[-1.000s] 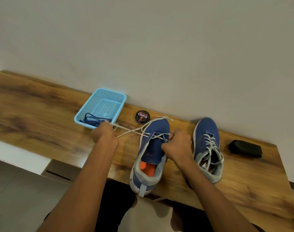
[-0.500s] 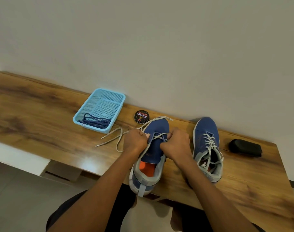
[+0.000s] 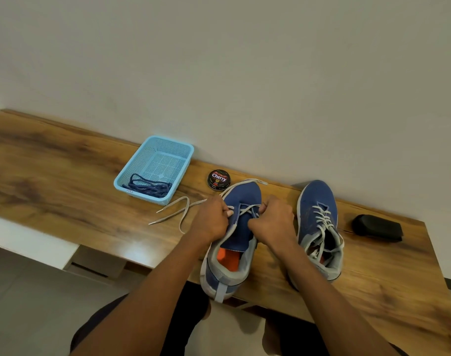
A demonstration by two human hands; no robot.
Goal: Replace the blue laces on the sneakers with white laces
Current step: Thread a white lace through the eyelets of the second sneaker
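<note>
2 blue sneakers are seen on a wooden bench (image 3: 65, 176) set against a pale wall, toes pointed toward the wall. The left sneaker (image 3: 241, 227) is worked on at its upper eyelets, its heel reaching past the near edge of the bench and an orange insole shown inside. The left hand (image 3: 211, 222) is curled at the left side of the shoe's throat, knuckles up, with the white lace (image 3: 183, 211) pinched between thumb and fingertips; the forearm is extended from the lower left. The right hand (image 3: 273, 222) is clenched at the right side of the throat, and a strand of the same lace is gripped by its curled fingers where it crosses the tongue. The 2 hands are held close together, with only the laced gap between them. From the left hand the loose lace is trailed leftward over the bench in a loop, its 2 tips lying near the basket, and another length is curved round the toe. The right sneaker (image 3: 319, 227) is stood just beside the right forearm, fully threaded with white lacing. The removed blue laces (image 3: 147, 187) are piled in the near end of a light blue mesh basket (image 3: 167, 150). A round Cherry shoe polish tin (image 3: 219, 179) is placed between basket and left sneaker, and a black shoe brush (image 3: 377, 227) is laid at the right.
</note>
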